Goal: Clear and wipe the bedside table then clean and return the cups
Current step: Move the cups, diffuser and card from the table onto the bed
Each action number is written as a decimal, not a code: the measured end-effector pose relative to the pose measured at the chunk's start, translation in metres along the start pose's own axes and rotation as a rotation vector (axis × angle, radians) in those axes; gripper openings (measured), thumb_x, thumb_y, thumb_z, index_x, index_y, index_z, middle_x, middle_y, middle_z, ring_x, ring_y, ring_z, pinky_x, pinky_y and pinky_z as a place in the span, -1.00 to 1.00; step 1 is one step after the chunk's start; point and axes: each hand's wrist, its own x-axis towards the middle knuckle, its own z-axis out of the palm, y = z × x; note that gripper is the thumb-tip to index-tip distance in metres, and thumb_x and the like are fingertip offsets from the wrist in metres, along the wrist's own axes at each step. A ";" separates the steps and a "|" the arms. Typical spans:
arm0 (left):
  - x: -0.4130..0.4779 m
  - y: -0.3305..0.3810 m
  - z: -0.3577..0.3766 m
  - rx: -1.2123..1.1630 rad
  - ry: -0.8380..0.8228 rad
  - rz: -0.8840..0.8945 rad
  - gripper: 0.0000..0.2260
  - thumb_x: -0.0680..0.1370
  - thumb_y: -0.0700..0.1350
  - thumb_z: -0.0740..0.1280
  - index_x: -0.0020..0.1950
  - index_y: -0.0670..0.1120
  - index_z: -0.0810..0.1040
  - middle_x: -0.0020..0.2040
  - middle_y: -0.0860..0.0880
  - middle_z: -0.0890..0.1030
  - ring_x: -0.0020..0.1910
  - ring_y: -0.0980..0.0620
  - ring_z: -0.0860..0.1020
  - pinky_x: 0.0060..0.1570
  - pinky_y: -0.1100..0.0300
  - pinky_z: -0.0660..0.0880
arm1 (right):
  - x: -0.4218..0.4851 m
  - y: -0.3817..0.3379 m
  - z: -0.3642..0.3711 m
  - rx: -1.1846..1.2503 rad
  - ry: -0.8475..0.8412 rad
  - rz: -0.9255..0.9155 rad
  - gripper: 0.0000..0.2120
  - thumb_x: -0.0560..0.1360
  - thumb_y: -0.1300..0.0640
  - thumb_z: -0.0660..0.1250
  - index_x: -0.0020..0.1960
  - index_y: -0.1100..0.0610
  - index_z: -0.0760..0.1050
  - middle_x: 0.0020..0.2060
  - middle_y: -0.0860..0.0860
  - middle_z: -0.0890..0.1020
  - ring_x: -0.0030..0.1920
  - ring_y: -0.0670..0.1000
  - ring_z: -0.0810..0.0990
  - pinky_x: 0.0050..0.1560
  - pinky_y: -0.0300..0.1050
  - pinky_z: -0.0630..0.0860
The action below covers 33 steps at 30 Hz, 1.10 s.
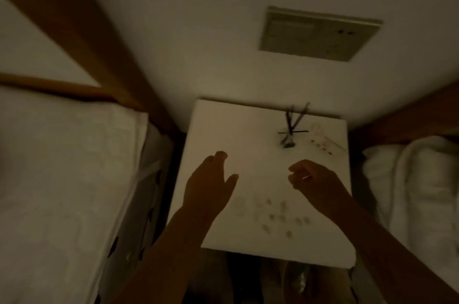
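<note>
**Bedside table partly cleared, no cups in sight**

Both hands are hovering over the white square bedside table (223,130) at centre frame. The left hand (211,187) is spreading loosely, holding nothing. The right hand (315,182) is curling around a small pale sliver (306,177); what it is, I cannot tell. Thin dark sticks (293,125) are lying toward the table's upper right, faint smudges (278,217) are showing near its lower edge. Clearing seems unfinished, wiping and cups remaining.

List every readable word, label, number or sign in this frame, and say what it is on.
None can be read.
Wall panel: faint lines of marking, too blurred and dim to read.
Bedside table: small items at its far right corner show no legible print.
</note>
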 end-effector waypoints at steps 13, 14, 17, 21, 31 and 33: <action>0.111 0.082 0.110 -0.108 -0.046 0.206 -0.06 0.38 0.05 0.52 0.57 -0.02 0.00 0.50 -0.05 0.27 0.46 -0.09 0.20 0.40 -0.06 0.23 | 0.073 0.096 -0.041 0.520 0.404 0.061 -0.48 0.47 0.19 0.44 0.35 -0.04 0.33 0.22 -0.01 0.45 -0.06 0.07 0.61 -0.41 -0.22 0.59; 0.113 0.084 0.116 -0.084 -0.021 0.230 -0.10 0.38 0.04 0.52 0.57 -0.02 0.05 0.46 -0.06 0.34 0.43 -0.10 0.26 0.40 -0.07 0.26 | 0.077 0.095 -0.037 0.533 0.360 0.019 -0.55 0.49 0.19 0.42 0.29 -0.10 0.38 0.20 0.01 0.49 -0.10 0.07 0.63 -0.36 -0.14 0.62; 0.116 0.086 0.127 -0.065 0.106 0.289 -0.37 0.39 -0.03 0.49 0.43 -0.01 0.37 0.27 -0.04 0.54 0.28 -0.12 0.45 0.28 -0.12 0.38 | 0.089 0.091 -0.030 0.395 0.317 -0.046 -0.66 0.52 0.12 0.36 -0.02 -0.38 0.48 0.07 0.00 0.64 -0.14 -0.01 0.68 -0.25 -0.02 0.67; 0.113 0.077 0.121 -0.162 0.101 0.255 -0.66 0.43 -0.06 0.42 0.19 -0.01 0.51 0.11 -0.01 0.59 0.13 -0.05 0.54 0.13 -0.07 0.50 | 0.098 0.081 -0.026 0.278 0.319 -0.079 -0.59 0.49 0.16 0.35 -0.14 -0.42 0.50 -0.09 -0.08 0.67 -0.14 0.05 0.68 -0.14 0.14 0.65; 0.029 -0.067 0.020 -0.459 0.342 -0.219 -0.61 0.43 -0.05 0.50 0.22 0.07 0.51 0.11 0.09 0.61 0.11 0.08 0.56 0.08 0.13 0.49 | 0.087 -0.057 0.055 0.234 -0.068 -0.289 -0.83 0.49 0.22 0.41 -0.01 -0.02 0.59 -0.11 0.00 0.70 -0.33 -0.02 0.71 -0.20 -0.08 0.66; 0.006 -0.104 -0.005 -0.484 0.372 -0.296 -0.69 0.43 -0.03 0.49 0.13 0.16 0.55 -0.03 0.20 0.62 0.01 0.18 0.60 -0.06 0.30 0.46 | 0.085 -0.095 0.090 0.163 -0.161 -0.359 -0.82 0.48 0.23 0.41 -0.02 -0.03 0.60 -0.12 0.00 0.71 -0.34 -0.05 0.71 -0.27 -0.26 0.60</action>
